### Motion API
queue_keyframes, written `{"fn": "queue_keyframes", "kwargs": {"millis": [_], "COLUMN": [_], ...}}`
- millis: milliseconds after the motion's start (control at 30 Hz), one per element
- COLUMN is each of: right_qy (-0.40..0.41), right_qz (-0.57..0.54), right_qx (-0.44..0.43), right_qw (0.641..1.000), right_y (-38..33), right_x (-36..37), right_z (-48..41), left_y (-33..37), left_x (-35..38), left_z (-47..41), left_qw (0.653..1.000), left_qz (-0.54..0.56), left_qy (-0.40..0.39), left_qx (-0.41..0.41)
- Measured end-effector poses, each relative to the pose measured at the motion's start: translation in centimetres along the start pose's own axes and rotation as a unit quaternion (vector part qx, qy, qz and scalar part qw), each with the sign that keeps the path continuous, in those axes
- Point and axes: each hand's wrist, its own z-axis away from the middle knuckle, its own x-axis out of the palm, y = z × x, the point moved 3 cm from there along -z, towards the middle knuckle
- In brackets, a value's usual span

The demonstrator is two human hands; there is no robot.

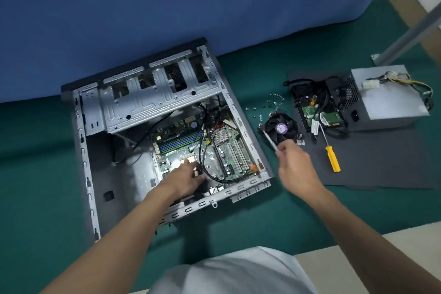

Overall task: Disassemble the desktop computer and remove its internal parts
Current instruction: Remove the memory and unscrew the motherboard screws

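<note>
Reaching into the case (248, 126)
Inside, the left hand (186, 179) is touching the socket (188, 159), grip unclear; outside, the right hand (293, 162) is clutching a tool (270, 139); careless fingers risk bending pins.

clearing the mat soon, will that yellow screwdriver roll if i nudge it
Probably: the yellow screwdriver has a rounded-looking handle and a thin shaft, so a sideways nudge could roll it. The grey mat under it looks flat and matte, which may slow it.
</note>
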Motion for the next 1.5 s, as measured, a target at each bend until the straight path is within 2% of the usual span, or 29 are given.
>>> {"fn": "queue_keyframes", "kwargs": {"millis": [100,167,267,367,500,600,700,767,800,900,933,1000,1133,1233,1300,1400,1433,1500], "right_qy": [0.113,0.137,0.079,0.003,-0.054,-0.075,-0.07,-0.045,-0.035,-0.019,-0.018,-0.021,-0.022,-0.01,-0.007,-0.028,-0.034,-0.04], "right_qz": [-0.061,-0.117,-0.202,-0.273,-0.276,-0.285,-0.298,-0.307,-0.309,-0.313,-0.312,-0.307,-0.299,-0.33,-0.352,-0.364,-0.355,-0.318], "right_qx": [-0.061,-0.108,-0.145,-0.121,-0.091,-0.052,0.005,0.041,0.055,0.093,0.098,0.099,0.08,0.072,0.075,0.077,0.074,0.059], "right_qw": [0.99,0.978,0.965,0.954,0.955,0.954,0.952,0.95,0.949,0.945,0.945,0.946,0.951,0.941,0.933,0.928,0.931,0.946], "right_y": [-2.8,-5.6,-10.3,-14.1,-17.6,-19.4,-20.4,-20.5,-20.4,-19.8,-19.6,-19.1,-18.3,-18.1,-18.3,-19.1,-19.3,-19.7], "right_x": [-3.1,-4.4,-3.7,-0.2,5.5,9.2,12.3,13.7,14.2,14.8,14.9,15.0,14.9,14.7,14.7,15.3,15.5,16.0], "right_z": [0.4,0.8,0.9,0.1,-1.4,-3.1,-4.7,-5.6,-6.0,-6.7,-6.9,-7.0,-7.0,-7.3,-7.4,-7.5,-7.5,-7.5], "left_y": [-0.6,-1.3,-2.9,-6.0,-10.2,-11.7,-10.5,-9.2,-8.9,-9.7,-10.1,-10.3,-10.0,-9.6,-9.3,-9.1,-9.2,-9.3], "left_x": [-1.6,-3.0,-5.8,-8.4,-9.0,-8.8,-8.5,-7.8,-7.5,-6.7,-6.4,-6.0,-6.0,-5.4,-4.3,-2.6,-2.5,-2.6], "left_z": [1.1,2.3,4.3,6.0,7.1,7.1,6.4,5.3,4.6,2.1,1.4,0.2,-0.7,-0.2,0.3,1.0,1.3,1.5], "left_qw": [0.998,0.99,0.939,0.886,0.862,0.866,0.879,0.898,0.914,0.978,0.987,0.988,0.966,0.98,0.99,0.992,0.99,0.99], "left_qz": [-0.001,-0.043,-0.109,-0.157,-0.217,-0.201,-0.216,-0.233,-0.219,-0.058,0.004,0.082,0.192,0.077,-0.006,-0.12,-0.142,-0.134], "left_qy": [0.055,0.125,0.306,0.42,0.446,0.45,0.412,0.348,0.318,0.2,0.156,0.111,0.148,0.173,0.14,0.042,0.021,0.03], "left_qx": [0.018,0.047,0.114,0.121,0.108,0.086,0.109,0.136,0.124,-0.001,-0.036,-0.071,-0.091,-0.053,-0.017,-0.001,-0.002,0.01]}}
